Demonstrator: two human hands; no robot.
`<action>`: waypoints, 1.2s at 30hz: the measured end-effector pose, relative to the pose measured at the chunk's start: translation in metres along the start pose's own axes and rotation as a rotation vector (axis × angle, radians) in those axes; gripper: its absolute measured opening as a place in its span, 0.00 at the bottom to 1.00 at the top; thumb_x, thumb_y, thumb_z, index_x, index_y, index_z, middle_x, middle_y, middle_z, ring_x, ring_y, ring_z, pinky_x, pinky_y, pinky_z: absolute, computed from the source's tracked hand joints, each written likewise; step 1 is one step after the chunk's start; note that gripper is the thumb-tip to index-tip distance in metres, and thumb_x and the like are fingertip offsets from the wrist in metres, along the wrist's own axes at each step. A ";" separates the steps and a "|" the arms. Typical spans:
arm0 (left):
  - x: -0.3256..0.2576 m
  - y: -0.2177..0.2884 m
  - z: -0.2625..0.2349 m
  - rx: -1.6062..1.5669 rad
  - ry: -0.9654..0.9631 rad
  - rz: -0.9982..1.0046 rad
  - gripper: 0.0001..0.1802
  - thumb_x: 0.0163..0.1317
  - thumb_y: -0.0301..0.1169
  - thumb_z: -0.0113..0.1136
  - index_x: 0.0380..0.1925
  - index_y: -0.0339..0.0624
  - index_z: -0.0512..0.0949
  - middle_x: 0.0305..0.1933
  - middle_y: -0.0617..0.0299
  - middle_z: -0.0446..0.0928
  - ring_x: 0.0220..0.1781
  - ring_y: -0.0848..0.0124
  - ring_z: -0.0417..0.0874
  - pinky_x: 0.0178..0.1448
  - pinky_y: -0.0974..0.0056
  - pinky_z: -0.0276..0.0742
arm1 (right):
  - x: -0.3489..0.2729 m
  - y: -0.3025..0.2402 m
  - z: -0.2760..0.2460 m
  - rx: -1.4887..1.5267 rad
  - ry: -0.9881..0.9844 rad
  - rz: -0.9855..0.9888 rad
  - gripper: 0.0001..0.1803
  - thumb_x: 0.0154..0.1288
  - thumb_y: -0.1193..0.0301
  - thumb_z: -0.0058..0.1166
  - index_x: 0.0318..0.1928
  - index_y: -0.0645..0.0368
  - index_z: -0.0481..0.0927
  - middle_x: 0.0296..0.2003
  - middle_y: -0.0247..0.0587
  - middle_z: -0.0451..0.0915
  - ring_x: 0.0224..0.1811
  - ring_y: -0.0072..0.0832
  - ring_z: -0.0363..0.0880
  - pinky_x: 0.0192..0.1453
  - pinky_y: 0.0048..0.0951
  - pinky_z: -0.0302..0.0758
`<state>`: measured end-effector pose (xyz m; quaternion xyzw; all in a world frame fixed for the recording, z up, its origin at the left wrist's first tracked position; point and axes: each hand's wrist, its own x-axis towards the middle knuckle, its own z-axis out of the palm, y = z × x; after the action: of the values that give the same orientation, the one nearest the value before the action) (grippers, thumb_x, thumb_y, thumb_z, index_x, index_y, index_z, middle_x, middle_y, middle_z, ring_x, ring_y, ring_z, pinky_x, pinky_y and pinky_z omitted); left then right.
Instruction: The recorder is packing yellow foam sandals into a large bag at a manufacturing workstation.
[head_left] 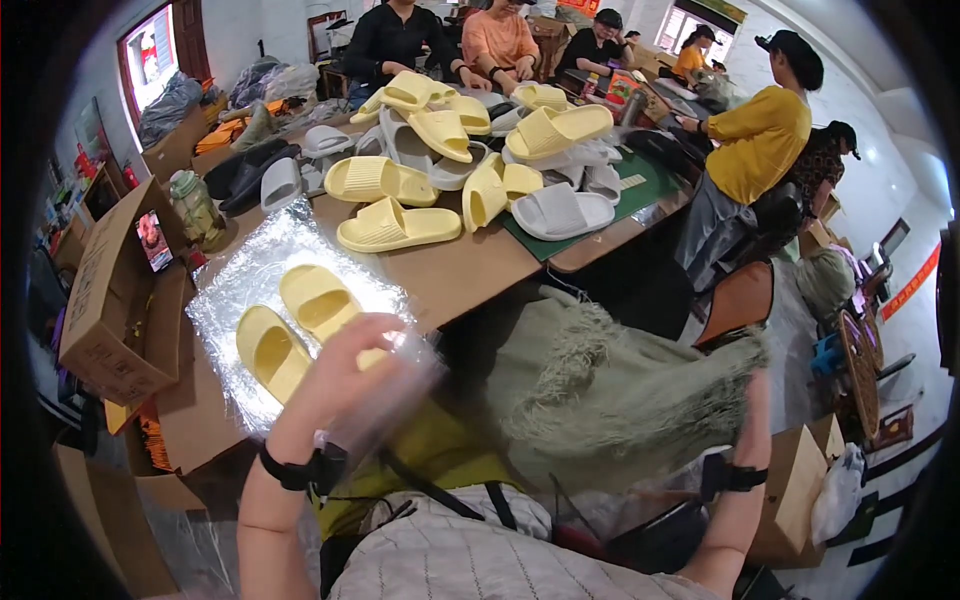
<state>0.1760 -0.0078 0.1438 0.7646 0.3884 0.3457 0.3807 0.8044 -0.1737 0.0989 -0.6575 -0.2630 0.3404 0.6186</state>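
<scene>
A pair of yellow slide slippers [298, 330] lies side by side on a stack of shiny clear plastic sheets or bags [225, 290] at the table's near left corner. Over the right slipper's near end is my left hand [365, 365]; motion smears its fingers, and a pale translucent blur beside it cannot be made out. Far to the right, my right hand [757, 405] is at the frayed edge of a grey-green woven sack [610, 390], its fingers mostly hidden. The sack spreads in front of me, off the table's edge.
Yellow and grey slippers [400, 225] are heaped across the brown table [450, 275], partly on a green mat [540, 240]. An open cardboard box [125, 330], a phone [154, 240] and a glass jar [195, 205] stand left. Several people sit or stand beyond; another carton [795, 480] is right.
</scene>
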 end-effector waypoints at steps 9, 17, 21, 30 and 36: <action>-0.012 -0.052 -0.073 0.120 0.054 -0.219 0.20 0.62 0.28 0.64 0.55 0.39 0.78 0.56 0.57 0.78 0.48 0.67 0.84 0.57 0.64 0.78 | -0.002 -0.057 -0.169 0.011 0.596 -0.375 0.23 0.73 0.57 0.46 0.51 0.66 0.80 0.44 0.45 0.83 0.41 0.36 0.83 0.43 0.40 0.80; -0.030 -0.072 -0.096 0.316 0.118 -0.230 0.21 0.60 0.29 0.65 0.54 0.38 0.78 0.55 0.56 0.79 0.53 0.64 0.81 0.58 0.61 0.76 | 0.031 -0.071 -0.229 -0.041 1.261 -0.623 0.23 0.69 0.61 0.50 0.48 0.71 0.82 0.43 0.51 0.84 0.38 0.41 0.83 0.43 0.43 0.79; -0.048 -0.086 -0.100 0.385 0.180 -0.198 0.20 0.60 0.30 0.64 0.52 0.38 0.78 0.55 0.56 0.78 0.58 0.62 0.78 0.59 0.60 0.73 | 0.035 0.009 -0.228 -0.120 1.473 -0.455 0.22 0.65 0.63 0.51 0.47 0.71 0.83 0.47 0.58 0.83 0.42 0.49 0.82 0.48 0.47 0.76; -0.059 -0.123 -0.097 0.406 0.428 0.003 0.17 0.56 0.22 0.62 0.48 0.35 0.79 0.56 0.50 0.75 0.61 0.56 0.75 0.64 0.58 0.70 | 0.046 0.060 -0.200 -0.437 1.406 -0.537 0.21 0.63 0.68 0.49 0.49 0.73 0.79 0.46 0.63 0.83 0.47 0.55 0.81 0.52 0.47 0.74; -0.056 -0.075 -0.075 0.452 0.408 0.028 0.14 0.55 0.21 0.60 0.43 0.36 0.79 0.54 0.51 0.76 0.58 0.57 0.75 0.62 0.57 0.70 | 0.044 0.060 -0.142 -0.253 1.391 -0.233 0.24 0.63 0.67 0.50 0.55 0.70 0.78 0.50 0.60 0.82 0.55 0.55 0.78 0.61 0.45 0.71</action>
<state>0.0639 -0.0020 0.1019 0.7499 0.5134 0.4022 0.1105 0.9371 -0.2356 0.0349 -0.7564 0.0865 -0.2591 0.5943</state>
